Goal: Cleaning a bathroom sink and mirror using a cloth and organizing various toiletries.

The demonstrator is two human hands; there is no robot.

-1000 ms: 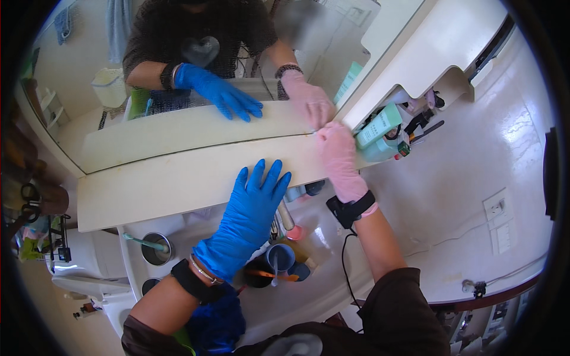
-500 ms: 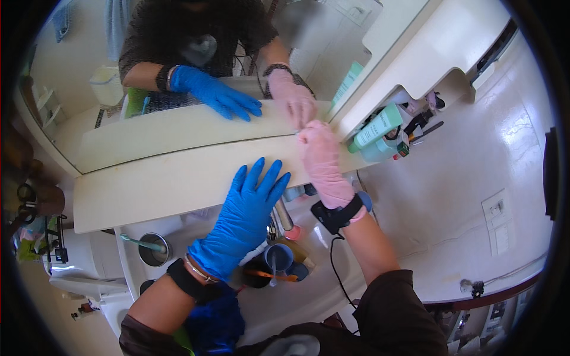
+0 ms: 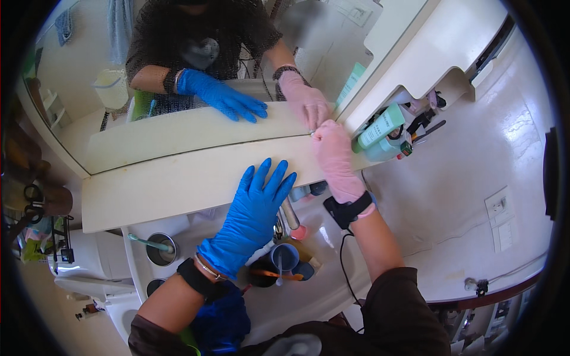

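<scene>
My left hand (image 3: 244,216), in a blue glove, rests on the cream shelf (image 3: 154,181) below the mirror (image 3: 196,118), fingers spread and holding nothing. At the back of the shelf, my right hand (image 3: 333,157), in a pink glove, is closed in a pinch. Its fingertips are against the seam where the shelf meets the mirror. A tiny greyish tip shows at the fingers; the rest of what they hold is hidden. Both gloved hands are reflected in the mirror. Just right of the right hand, a pale green tube (image 3: 382,126) leans in a side compartment.
Below the shelf, a washbasin (image 3: 320,296) holds a blue cup (image 3: 285,257) and an orange-handled item (image 3: 276,275). A metal cup (image 3: 161,249) with a toothbrush stands left. A black cable (image 3: 344,267) hangs near my right forearm. Scissors (image 3: 34,199) are at far left.
My right hand has slid a little to the right along the seam, nearer the green tube. My left hand stays spread on the shelf. The whole view has shifted slightly.
</scene>
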